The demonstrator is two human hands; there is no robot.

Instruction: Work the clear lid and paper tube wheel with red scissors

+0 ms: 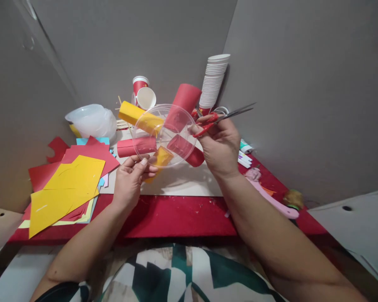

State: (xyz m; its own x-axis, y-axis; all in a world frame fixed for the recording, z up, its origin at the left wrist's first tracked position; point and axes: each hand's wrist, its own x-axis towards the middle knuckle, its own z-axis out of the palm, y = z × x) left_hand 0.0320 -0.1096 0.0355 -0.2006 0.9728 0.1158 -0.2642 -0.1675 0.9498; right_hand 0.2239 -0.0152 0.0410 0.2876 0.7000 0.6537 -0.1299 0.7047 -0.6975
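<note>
A clear round plastic lid [165, 135] is held up over the table. Several rolled paper tubes spread out around it: a wide red tube [185, 104] at the upper right, a yellow tube [135, 114] at the upper left, the others red and yellow. My left hand [129, 178] pinches the lid's lower left rim between thumb and fingers. At the opposite side my right hand [221, 147] is closed around red-handled scissors [211, 121], blades pointing right. Its fingertips reach the lid's right rim; whether they grip it too I cannot tell.
Red and yellow paper sheets [69, 180] lie piled at the left, with a translucent plastic bowl [91, 119] behind. At the back stand paper cups [141, 86] and a tall leaning cup stack [214, 79]. A pink tool [272, 197] lies at the right on the red cloth [182, 216].
</note>
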